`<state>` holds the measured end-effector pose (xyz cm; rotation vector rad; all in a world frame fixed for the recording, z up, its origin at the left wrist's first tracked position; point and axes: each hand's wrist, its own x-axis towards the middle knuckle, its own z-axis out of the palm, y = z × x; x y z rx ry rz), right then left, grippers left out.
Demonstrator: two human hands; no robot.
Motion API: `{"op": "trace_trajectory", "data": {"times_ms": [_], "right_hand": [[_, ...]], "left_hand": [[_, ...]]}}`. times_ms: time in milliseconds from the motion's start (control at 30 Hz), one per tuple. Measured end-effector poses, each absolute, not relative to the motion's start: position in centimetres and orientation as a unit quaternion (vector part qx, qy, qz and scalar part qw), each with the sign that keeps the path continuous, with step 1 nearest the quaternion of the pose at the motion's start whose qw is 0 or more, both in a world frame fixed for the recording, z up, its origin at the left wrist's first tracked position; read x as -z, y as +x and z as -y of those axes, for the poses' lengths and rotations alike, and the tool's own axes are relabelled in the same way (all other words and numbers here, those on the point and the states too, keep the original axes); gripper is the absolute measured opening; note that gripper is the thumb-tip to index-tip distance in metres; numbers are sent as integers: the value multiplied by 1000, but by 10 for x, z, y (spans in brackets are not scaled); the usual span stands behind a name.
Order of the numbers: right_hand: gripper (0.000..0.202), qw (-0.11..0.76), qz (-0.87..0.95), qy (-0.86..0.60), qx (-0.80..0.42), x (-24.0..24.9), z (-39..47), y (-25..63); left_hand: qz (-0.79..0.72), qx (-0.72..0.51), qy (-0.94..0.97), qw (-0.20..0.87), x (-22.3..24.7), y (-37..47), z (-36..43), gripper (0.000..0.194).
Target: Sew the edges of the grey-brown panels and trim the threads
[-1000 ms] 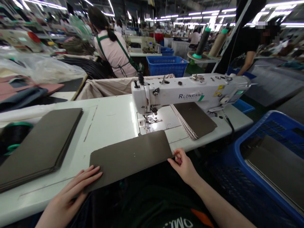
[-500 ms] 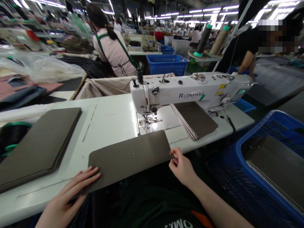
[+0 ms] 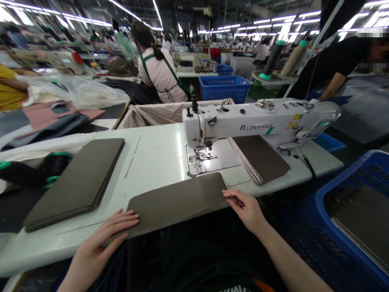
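Observation:
A flat grey-brown panel (image 3: 179, 200) with rounded corners lies at the table's front edge, before the sewing machine (image 3: 225, 125). My left hand (image 3: 107, 233) rests on its left end, fingers stretched flat on top and the thumb low at the near edge. At the right end, my right hand (image 3: 244, 207) is closed, its fingertips pinching the panel's edge. Something small and dark shows between those fingers; I cannot make out what it is. The needle and presser foot (image 3: 202, 153) stand beyond the panel, apart from it.
A stack of similar panels (image 3: 75, 178) lies on the left of the table (image 3: 158, 142), beside dark thread cones (image 3: 56, 166). Another stack (image 3: 261, 158) sits under the machine arm. A blue basket (image 3: 326, 194) holds more panels at right. Two co-workers (image 3: 164, 69) (image 3: 328, 56) are beyond.
The whole view has shifted, so table and machine appear further right. My right hand's fingers have turned flatter against the panel's right edge. My left hand keeps its place on the left end.

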<state>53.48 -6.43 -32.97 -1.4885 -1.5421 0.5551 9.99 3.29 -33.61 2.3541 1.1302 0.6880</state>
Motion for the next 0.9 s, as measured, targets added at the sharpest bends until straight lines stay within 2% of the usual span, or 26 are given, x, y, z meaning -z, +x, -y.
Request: {"op": "trace_trajectory", "data": {"times_ms": [100, 200, 333, 533, 767, 900], "right_hand": [[17, 467, 579, -618, -253, 310, 61, 538], [23, 469, 542, -645, -264, 291, 60, 539], [31, 463, 505, -665, -298, 280, 60, 542], [34, 458, 481, -662, -349, 283, 60, 547], [41, 434, 462, -674, -379, 292, 59, 552], [43, 431, 444, -688, -379, 303, 58, 557]], "left_hand": [[-503, -331, 760, 245, 313, 111, -24, 18], [-606, -365, 657, 261, 288, 130, -17, 32], [-659, -375, 557, 340, 266, 152, -16, 42], [-638, -388, 492, 448, 264, 159, -16, 41], [-601, -400, 459, 518, 253, 166, -11, 39], [-589, -402, 469, 520, 249, 171, -5, 37]]}}
